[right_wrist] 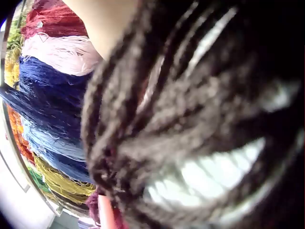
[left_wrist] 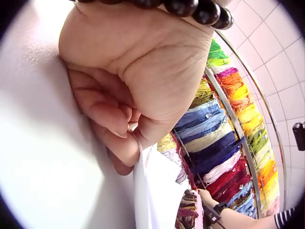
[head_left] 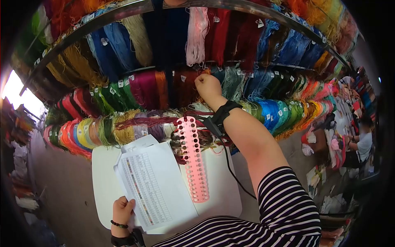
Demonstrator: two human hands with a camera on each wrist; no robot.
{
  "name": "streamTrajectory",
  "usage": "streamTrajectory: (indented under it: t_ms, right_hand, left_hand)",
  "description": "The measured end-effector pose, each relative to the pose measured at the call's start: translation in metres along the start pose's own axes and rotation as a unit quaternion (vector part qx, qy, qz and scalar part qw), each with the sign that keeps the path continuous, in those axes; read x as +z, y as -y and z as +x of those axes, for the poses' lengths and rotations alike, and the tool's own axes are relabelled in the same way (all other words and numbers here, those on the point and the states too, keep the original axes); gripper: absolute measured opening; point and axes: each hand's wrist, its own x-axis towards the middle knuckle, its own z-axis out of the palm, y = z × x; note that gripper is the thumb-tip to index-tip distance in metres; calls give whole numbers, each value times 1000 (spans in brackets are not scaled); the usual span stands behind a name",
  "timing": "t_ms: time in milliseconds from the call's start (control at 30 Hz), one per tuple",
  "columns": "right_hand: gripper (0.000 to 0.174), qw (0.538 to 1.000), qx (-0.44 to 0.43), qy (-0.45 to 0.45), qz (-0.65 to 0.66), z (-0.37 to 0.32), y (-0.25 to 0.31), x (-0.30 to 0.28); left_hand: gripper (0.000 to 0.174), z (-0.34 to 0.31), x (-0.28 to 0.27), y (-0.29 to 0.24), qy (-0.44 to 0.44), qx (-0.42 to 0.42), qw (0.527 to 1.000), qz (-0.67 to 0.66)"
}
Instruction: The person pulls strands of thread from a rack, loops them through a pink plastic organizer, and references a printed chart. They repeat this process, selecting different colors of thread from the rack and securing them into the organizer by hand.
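Note:
My left hand [head_left: 122, 210] pinches the lower left edge of printed paper sheets [head_left: 164, 181] between thumb and fingers; the left wrist view shows its curled fingers [left_wrist: 112, 117] at the paper's edge. My right arm reaches forward over a pink perforated thread board [head_left: 191, 158]. At the rust-brown thread hank [head_left: 187, 84] in the middle row, my right hand [head_left: 209, 87] has its fingers curled, pinching at the strands; its fingertips are partly hidden. Dark brown thread [right_wrist: 128, 157] fills much of the right wrist view, hiding most of that hand.
Beneath the papers and board is a white stool-like surface [head_left: 224, 181]. Rows of coloured thread hanks hang from metal rails [head_left: 103, 14] ahead, including a pink hank [head_left: 196, 37]. A black cable [head_left: 234, 175] runs from my right wrist. Another person [head_left: 364, 144] is at the far right.

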Motion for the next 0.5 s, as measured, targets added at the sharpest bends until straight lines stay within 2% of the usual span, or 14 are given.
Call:
streamTrajectory:
  t_ms: [233, 333, 433, 500]
  right_hand:
    - [13, 997, 15, 12, 72, -9, 2, -10]
    - [12, 989, 8, 21, 143, -6, -9, -4]
    - [9, 924, 156, 114, 331, -5, -9, -8]
    - [7, 898, 183, 128, 379, -6, -4, -13]
  left_hand:
    - [23, 0, 2, -5, -9, -6, 1000, 4]
    - [21, 0, 3, -5, -9, -4, 1000, -3]
    - [20, 0, 0, -1, -4, 5, 1000, -3]
    - [20, 1, 1, 0, -1, 7, 1000, -10]
